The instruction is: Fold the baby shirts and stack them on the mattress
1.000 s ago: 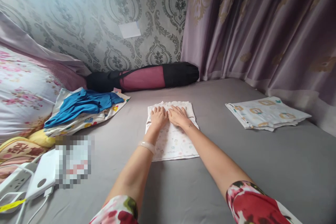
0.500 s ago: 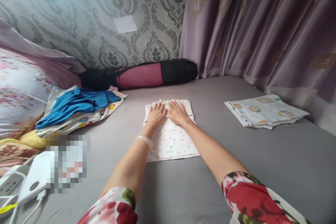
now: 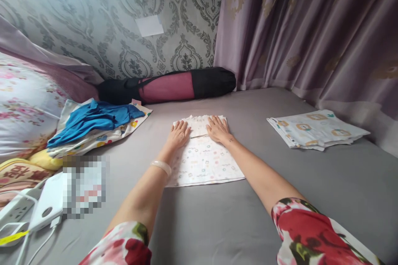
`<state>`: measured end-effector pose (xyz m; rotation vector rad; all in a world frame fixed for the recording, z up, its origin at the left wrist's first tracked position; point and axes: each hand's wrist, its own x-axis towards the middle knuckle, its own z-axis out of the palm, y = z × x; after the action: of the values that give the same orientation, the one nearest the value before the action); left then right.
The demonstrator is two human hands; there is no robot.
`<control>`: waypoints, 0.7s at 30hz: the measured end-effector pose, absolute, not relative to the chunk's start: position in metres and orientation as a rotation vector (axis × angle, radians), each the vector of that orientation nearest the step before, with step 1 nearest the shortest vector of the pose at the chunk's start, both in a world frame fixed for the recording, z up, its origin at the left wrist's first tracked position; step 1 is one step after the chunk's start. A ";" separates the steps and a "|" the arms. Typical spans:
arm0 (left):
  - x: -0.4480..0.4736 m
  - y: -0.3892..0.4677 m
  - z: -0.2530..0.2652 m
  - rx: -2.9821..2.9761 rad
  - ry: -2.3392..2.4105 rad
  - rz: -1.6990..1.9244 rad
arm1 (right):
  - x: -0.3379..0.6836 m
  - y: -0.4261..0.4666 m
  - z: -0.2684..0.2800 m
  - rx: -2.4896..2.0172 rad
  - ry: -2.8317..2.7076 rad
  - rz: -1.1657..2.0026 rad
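Note:
A white printed cloth garment [image 3: 205,161] lies flat on the bed in front of me, its far part folded over with a gathered edge at the top. My left hand [image 3: 180,133] rests flat on the left side of that folded part, fingers stretched forward. On its right side lies my right hand [image 3: 218,129], palm down with the fingers apart. Between the two hands the folded layer shows bare. Neither hand grips the fabric. What kind of garment it is, I cannot tell.
Right of me lies a folded white printed cloth [image 3: 317,129]. At the left are a blue garment [image 3: 96,120], a floral pillow [image 3: 27,107], a white device [image 3: 51,201] and a power strip [image 3: 18,211]. A black and maroon long bag [image 3: 168,87] lies along the wall.
My hands have slid apart over the folded part, the left one leftward and the right one rightward. The near end of the garment looks spread wider.

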<state>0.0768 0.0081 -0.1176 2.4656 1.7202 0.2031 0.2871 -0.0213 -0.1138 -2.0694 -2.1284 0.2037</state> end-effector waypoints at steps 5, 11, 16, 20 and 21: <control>0.076 0.007 -0.117 2.423 1.703 0.165 | 0.286 -0.023 -0.117 -2.078 -2.117 0.201; 0.075 0.001 -0.112 2.483 1.696 0.177 | 0.291 -0.024 -0.110 -2.066 -2.151 0.275; 0.059 -0.020 -0.109 2.587 1.624 0.147 | 0.305 -0.045 -0.097 -1.910 -2.307 0.296; 0.046 -0.039 -0.112 2.642 1.529 0.115 | 0.314 -0.068 -0.099 -1.830 -2.377 0.279; 0.045 -0.042 -0.113 2.633 1.526 0.108 | 0.315 -0.072 -0.101 -1.830 -2.385 0.283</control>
<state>0.0447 -0.0422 -0.1128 2.6334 1.5258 0.1083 0.3154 -0.0720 -0.1008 -1.8304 -2.3845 0.2834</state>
